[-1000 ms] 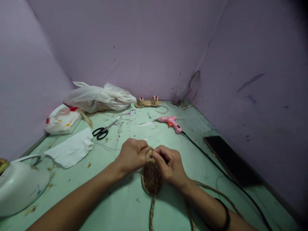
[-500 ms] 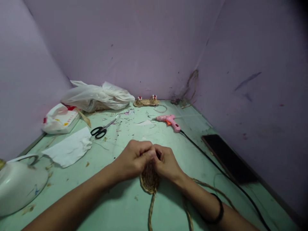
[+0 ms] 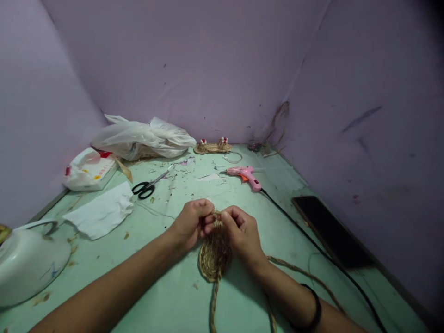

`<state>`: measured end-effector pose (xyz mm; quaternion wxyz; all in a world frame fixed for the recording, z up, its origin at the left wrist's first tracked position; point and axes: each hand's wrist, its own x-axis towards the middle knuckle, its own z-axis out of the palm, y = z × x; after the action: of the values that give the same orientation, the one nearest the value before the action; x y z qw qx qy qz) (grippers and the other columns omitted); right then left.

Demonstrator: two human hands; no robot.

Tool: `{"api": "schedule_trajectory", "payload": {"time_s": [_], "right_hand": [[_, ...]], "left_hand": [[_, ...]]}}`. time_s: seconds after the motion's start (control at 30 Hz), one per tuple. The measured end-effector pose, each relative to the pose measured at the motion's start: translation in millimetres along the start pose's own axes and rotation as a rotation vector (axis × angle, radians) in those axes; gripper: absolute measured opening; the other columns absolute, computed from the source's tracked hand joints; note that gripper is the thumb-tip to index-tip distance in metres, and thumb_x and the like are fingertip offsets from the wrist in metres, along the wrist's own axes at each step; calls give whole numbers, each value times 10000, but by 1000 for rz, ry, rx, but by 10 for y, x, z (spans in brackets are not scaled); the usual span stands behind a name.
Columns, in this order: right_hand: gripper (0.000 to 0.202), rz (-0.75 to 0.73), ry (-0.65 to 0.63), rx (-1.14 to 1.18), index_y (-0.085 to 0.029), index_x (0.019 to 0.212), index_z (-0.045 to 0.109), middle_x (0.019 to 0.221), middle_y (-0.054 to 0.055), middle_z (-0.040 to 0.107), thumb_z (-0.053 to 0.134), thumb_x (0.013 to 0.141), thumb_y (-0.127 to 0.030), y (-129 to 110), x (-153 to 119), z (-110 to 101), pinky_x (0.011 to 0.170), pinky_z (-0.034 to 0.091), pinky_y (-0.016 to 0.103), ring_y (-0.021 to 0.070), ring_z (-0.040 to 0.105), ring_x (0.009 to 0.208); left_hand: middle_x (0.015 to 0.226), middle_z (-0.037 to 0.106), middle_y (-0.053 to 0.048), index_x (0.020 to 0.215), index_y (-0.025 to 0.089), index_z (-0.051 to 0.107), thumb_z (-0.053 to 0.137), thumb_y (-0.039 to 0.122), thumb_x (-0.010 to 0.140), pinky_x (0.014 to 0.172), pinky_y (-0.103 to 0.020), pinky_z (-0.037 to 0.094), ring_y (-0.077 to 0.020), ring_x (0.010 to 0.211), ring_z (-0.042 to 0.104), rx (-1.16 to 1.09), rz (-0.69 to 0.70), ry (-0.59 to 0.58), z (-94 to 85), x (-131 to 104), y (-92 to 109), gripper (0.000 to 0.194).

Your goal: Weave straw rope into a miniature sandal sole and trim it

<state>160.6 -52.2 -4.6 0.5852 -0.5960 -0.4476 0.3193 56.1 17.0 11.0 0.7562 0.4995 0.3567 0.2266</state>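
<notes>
A long oval piece of coiled, braided straw [image 3: 212, 260] hangs between my hands at the lower middle of the view. My left hand [image 3: 194, 222] pinches its upper end from the left, thumb and forefinger together. From the right, my right hand [image 3: 242, 231] grips the same end, its fingertips almost touching those of the left. A loose tail of the straw braid [image 3: 214, 305] runs down from the oval's lower end. Another length of braid [image 3: 301, 268] passes behind my right forearm.
A pink glue gun [image 3: 244, 175] lies beyond my hands, its black cord trailing right past a dark phone [image 3: 329, 231]. Scissors [image 3: 149, 185], crumpled paper [image 3: 102, 210] and a plastic bag [image 3: 145, 138] are at the left. A small straw piece [image 3: 212, 147] rests by the wall.
My fingertips have drawn slightly apart at the top of the straw oval, and more of the oval shows. My left hand's lower fingers have loosened.
</notes>
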Motion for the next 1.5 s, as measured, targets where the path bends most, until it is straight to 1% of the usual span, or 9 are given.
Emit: {"api": "schedule_trajectory", "payload": {"time_s": [0.13, 0.23, 0.37, 0.53, 0.83, 1.0, 1.13, 1.23, 1.5], "right_hand": [[212, 34, 139, -129, -172, 573, 487, 515, -28, 463, 468, 752, -284, 114, 109, -35, 486, 335, 227, 113, 414, 506], [185, -76, -72, -255, -172, 566, 495, 519, -28, 481, 470, 741, -226, 153, 116, -73, 478, 328, 218, 108, 415, 504], [144, -302, -409, -291, -173, 615, 521, 574, -18, 510, 452, 741, -152, 77, 49, -93, 519, 341, 225, 107, 428, 528], [193, -156, -335, 17, -179, 602, 503, 559, -10, 519, 472, 776, -255, -9, -13, -50, 510, 353, 227, 116, 464, 523], [231, 66, 87, -134, -178, 546, 485, 452, -38, 478, 474, 756, -276, 127, 118, -40, 437, 323, 210, 99, 420, 436], [185, -94, -132, -436, -171, 540, 501, 483, -28, 494, 481, 721, -209, 156, 100, -93, 446, 287, 216, 103, 416, 457], [158, -217, -459, -310, -169, 614, 538, 571, -23, 530, 443, 741, -158, 79, 76, -120, 515, 326, 220, 102, 438, 514], [179, -113, -519, -94, -171, 593, 494, 551, -33, 445, 472, 755, -244, 20, 80, -116, 499, 307, 222, 99, 379, 512], [234, 95, -45, 139, -175, 581, 492, 463, -70, 356, 541, 727, -351, 83, 91, -58, 433, 253, 217, 83, 299, 442]], "left_hand": [[528, 473, 12, 568, 153, 444, 460, 254, 768, 500, -213, 341, -79, 496, 421, 452, 441, 44, 154, -202, -116, 225], [509, 453, 16, 521, 145, 454, 470, 198, 751, 532, -216, 336, -80, 516, 405, 711, 623, -7, 148, -279, -45, 237], [424, 411, 45, 548, 149, 462, 516, 230, 723, 383, -168, 260, -56, 384, 369, 404, 311, 15, -16, -151, 153, 201], [432, 410, 35, 530, 140, 437, 540, 173, 644, 287, -142, 135, -41, 303, 346, -126, -147, -59, -132, 48, 144, 158], [503, 532, -5, 555, 129, 486, 524, 223, 718, 443, -174, 362, -64, 421, 468, 65, 198, 41, 134, -100, -150, 193], [439, 481, 20, 536, 141, 484, 495, 246, 732, 387, -179, 314, -60, 371, 405, 385, 289, -11, 138, -176, -58, 222], [410, 476, 32, 534, 139, 478, 543, 279, 687, 308, -155, 213, -30, 295, 328, 221, 185, -98, -1, -96, 92, 218], [467, 520, 19, 547, 129, 479, 582, 238, 661, 284, -133, 151, -11, 287, 322, 0, 97, -57, -110, -1, 124, 188], [545, 547, -24, 556, 103, 489, 510, 95, 674, 316, -121, 273, -45, 375, 461, -232, -88, 12, -110, 64, 68, 121]]}}
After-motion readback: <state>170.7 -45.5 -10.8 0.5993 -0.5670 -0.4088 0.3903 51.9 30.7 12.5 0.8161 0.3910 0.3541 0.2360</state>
